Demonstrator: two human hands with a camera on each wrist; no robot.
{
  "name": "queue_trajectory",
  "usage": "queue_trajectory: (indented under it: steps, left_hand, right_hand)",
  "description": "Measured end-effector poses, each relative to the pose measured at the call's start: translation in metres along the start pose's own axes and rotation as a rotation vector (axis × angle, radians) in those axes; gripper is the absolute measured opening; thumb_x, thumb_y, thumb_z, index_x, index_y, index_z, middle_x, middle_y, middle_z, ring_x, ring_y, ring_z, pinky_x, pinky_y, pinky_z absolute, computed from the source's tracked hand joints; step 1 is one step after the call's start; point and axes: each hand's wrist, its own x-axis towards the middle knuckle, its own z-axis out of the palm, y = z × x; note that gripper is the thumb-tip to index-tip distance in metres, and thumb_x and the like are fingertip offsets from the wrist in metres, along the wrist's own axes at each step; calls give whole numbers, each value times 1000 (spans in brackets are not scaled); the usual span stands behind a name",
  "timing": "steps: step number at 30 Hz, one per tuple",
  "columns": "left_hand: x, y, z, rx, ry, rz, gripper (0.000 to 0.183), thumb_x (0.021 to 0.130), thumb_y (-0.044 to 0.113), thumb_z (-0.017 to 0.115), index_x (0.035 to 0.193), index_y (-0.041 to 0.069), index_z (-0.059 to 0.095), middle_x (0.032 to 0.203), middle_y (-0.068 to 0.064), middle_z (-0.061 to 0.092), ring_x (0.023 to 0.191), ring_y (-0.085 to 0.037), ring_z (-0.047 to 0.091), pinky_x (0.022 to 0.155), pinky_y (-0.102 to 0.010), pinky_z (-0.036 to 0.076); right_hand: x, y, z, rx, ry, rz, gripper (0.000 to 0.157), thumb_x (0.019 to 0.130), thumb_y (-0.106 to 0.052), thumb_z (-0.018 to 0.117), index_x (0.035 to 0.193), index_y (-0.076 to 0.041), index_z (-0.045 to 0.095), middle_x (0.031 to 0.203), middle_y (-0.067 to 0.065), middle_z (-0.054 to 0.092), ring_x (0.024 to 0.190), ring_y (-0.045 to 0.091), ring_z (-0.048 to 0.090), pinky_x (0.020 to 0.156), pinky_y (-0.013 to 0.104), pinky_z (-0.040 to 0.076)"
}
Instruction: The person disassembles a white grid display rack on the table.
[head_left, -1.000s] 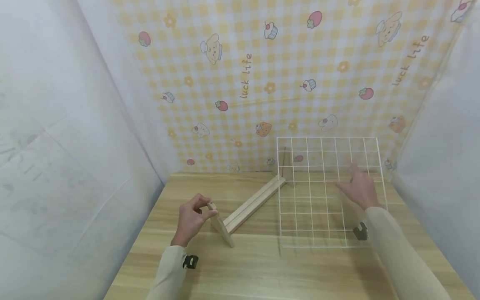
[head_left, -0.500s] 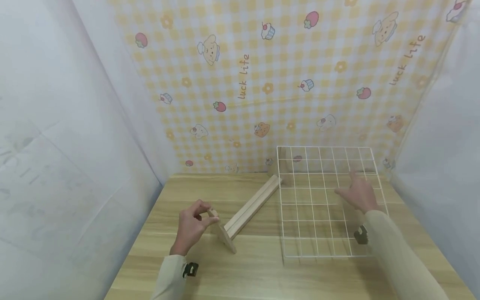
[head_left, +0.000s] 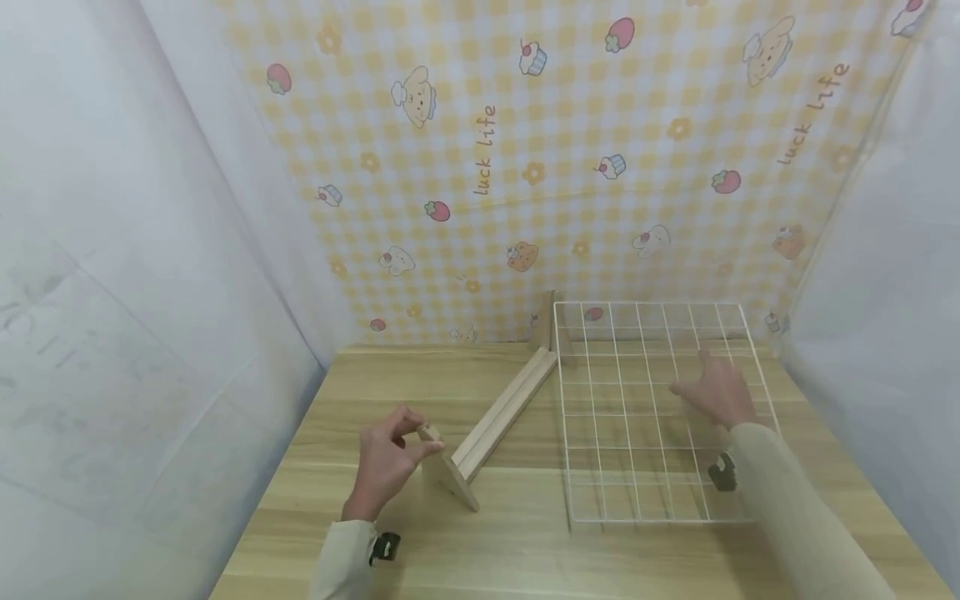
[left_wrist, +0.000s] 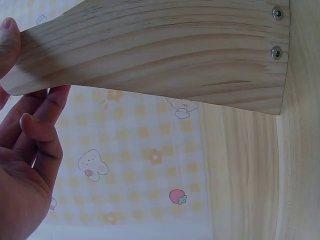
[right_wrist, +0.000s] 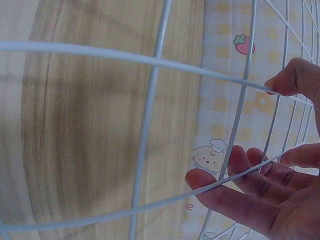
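Note:
My left hand [head_left: 386, 458] pinches the top of a flat wooden end board [head_left: 453, 477], which stands upright on the table. In the left wrist view this board [left_wrist: 160, 55] narrows toward the fingers and carries two round screw heads [left_wrist: 276, 53] near its wide end. A pale wooden crossbar [head_left: 506, 414] runs back to a second end board [head_left: 546, 323], partly behind the grid. On the right, my right hand [head_left: 716, 392] grips a white wire grid [head_left: 656, 415], raised and tilted. In the right wrist view, thumb and fingers are curled at its wires [right_wrist: 156, 62].
Everything is over a wood-grain table [head_left: 517, 558]. A yellow checked cloth [head_left: 480, 225] with cartoon prints hangs behind it. Plain white sheets [head_left: 135, 350] enclose both sides.
The wire grid has come down, its left edge now at the far end board. The left hand and the near board have shifted slightly toward the front, grip unchanged.

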Motion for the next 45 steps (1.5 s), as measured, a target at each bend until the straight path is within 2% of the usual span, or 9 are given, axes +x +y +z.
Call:
queue_trajectory:
  steps: [5, 14, 17, 22, 25, 31, 33, 39, 45]
  left_hand:
    - [-6, 3, 4, 6, 1, 4, 34, 66, 15, 93, 88, 18, 66, 97, -6, 80, 92, -23, 77, 54, -19, 47]
    - [-13, 7, 11, 16, 19, 91, 35, 65, 13, 92, 88, 15, 66, 91, -9, 80, 67, 4, 59, 42, -17, 35]
    - [-14, 10, 12, 42, 26, 99, 37, 63, 13, 93, 87, 15, 66, 91, -9, 80, 66, -4, 67, 43, -17, 37]
    - [-16, 12, 15, 33, 19, 136, 40, 60, 12, 94, 86, 14, 63, 86, -5, 79, 86, -27, 78, 43, -16, 39]
    - [-20, 13, 17, 30, 16, 168, 40, 60, 12, 94, 84, 14, 62, 84, -4, 79, 83, -26, 78, 43, -14, 39]
    - [-25, 20, 23, 101, 41, 213, 43, 59, 18, 95, 80, 13, 58, 85, -11, 79, 77, -25, 77, 51, -14, 46]
    - [-26, 22, 25, 125, 50, 244, 45, 58, 19, 95, 79, 12, 56, 85, -13, 79, 76, -26, 77, 52, -13, 47]
    - [-29, 25, 28, 169, 63, 305, 48, 57, 23, 95, 78, 11, 53, 83, -14, 78, 73, -26, 77, 54, -8, 46]
    - [-28, 31, 31, 188, 80, 337, 49, 57, 25, 95, 78, 11, 53, 82, -12, 79, 72, -24, 77, 55, -8, 47]
  right_hand:
    - [-4, 4, 4, 8, -41, 20, 100, 88, -36, 69, 151, 17, 13, 135, 55, 35, 44, 19, 54, 42, 32, 51]
    - [-4, 13, 10, 30, -80, 33, 103, 87, -39, 69, 152, 17, 11, 97, 41, 64, 41, 14, 46, 41, 31, 49]
    - [-4, 16, 12, 28, -94, 41, 103, 88, -39, 68, 152, 16, 10, 88, 35, 67, 41, 12, 44, 41, 31, 49]
    - [-4, 19, 15, 22, -94, 47, 101, 89, -39, 67, 152, 17, 11, 110, 47, 59, 41, 12, 44, 41, 30, 48]
    - [-6, 17, 16, 19, -105, 60, 103, 88, -41, 68, 152, 16, 11, 122, 51, 51, 41, 12, 43, 40, 31, 47]
    - [-5, 15, 20, -21, -99, 61, 105, 84, -43, 69, 150, 19, 16, 103, 44, 62, 41, 13, 45, 40, 30, 48]
    - [-4, 15, 22, -23, -98, 64, 104, 84, -42, 69, 149, 19, 18, 107, 46, 60, 42, 16, 48, 41, 30, 49]
    - [-3, 13, 24, -70, -118, 75, 104, 82, -44, 73, 146, 21, 23, 128, 51, 47, 71, 40, 64, 61, 45, 58]
    - [1, 9, 26, -105, -103, 60, 95, 82, -41, 75, 140, 22, 32, 130, 49, 48, 113, 65, 52, 92, 69, 49]
